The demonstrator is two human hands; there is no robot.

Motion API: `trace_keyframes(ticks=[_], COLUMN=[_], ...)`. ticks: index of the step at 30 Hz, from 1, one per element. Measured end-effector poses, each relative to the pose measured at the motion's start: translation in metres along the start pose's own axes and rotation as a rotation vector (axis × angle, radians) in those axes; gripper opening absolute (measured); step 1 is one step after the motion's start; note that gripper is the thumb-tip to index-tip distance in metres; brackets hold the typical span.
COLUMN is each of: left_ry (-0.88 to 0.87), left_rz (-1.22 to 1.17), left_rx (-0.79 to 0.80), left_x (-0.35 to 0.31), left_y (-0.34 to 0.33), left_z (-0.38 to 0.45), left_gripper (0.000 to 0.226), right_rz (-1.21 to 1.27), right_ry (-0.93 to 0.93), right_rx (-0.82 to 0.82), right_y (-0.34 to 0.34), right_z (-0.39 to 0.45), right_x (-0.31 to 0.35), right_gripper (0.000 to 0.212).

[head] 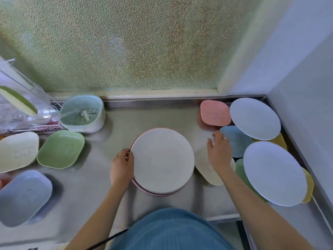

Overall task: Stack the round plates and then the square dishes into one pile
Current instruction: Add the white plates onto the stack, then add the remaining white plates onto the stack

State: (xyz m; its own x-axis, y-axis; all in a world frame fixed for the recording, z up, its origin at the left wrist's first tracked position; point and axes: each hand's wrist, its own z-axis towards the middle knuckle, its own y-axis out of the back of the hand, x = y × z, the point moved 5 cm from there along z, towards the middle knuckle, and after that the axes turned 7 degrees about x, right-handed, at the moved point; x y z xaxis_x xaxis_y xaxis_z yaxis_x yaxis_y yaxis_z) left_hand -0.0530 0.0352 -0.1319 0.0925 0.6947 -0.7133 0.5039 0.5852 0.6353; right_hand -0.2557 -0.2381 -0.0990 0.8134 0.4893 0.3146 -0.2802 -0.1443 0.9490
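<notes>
A white round plate [163, 160] lies on top of a pink round plate [153, 193] in the middle of the steel counter. My left hand [122, 166] grips the left rim of this pile. My right hand [219, 152] hovers with fingers apart over a cream square dish [205, 170], to the right of the pile. Two pale blue round plates [255, 118] [274, 173] rest on the right atop blue [237, 141], green [242, 170] and yellow [309, 186] square dishes. A pink square dish [214, 112] sits behind.
On the left lie cream [17, 151], green [61, 149] and grey-blue [24, 197] square dishes. A mint strainer basket [82, 112] and a clear dish rack [23, 109] stand at the back left. Frosted glass rises behind and a wall on the right.
</notes>
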Motion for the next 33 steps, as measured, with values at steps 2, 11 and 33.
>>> trace_keyframes(ticks=[2,11,33], left_ry=[-0.007,0.037,0.113], left_rz=[0.007,0.035,0.130], left_rx=[-0.006,-0.051,-0.111], left_x=[-0.005,-0.008,-0.015], left_y=[-0.001,-0.009,-0.019], left_z=[0.003,0.002,-0.002], left_gripper=[0.024,0.024,0.030], right_rz=[-0.084,-0.133,-0.105], right_ry=[-0.029,-0.132,0.025], right_rx=[-0.025,0.105,0.059], right_y=[0.008,0.005,0.015], right_z=[0.020,0.085,0.092], right_x=[-0.020,-0.076,-0.106], right_gripper=[0.023,0.049,0.060])
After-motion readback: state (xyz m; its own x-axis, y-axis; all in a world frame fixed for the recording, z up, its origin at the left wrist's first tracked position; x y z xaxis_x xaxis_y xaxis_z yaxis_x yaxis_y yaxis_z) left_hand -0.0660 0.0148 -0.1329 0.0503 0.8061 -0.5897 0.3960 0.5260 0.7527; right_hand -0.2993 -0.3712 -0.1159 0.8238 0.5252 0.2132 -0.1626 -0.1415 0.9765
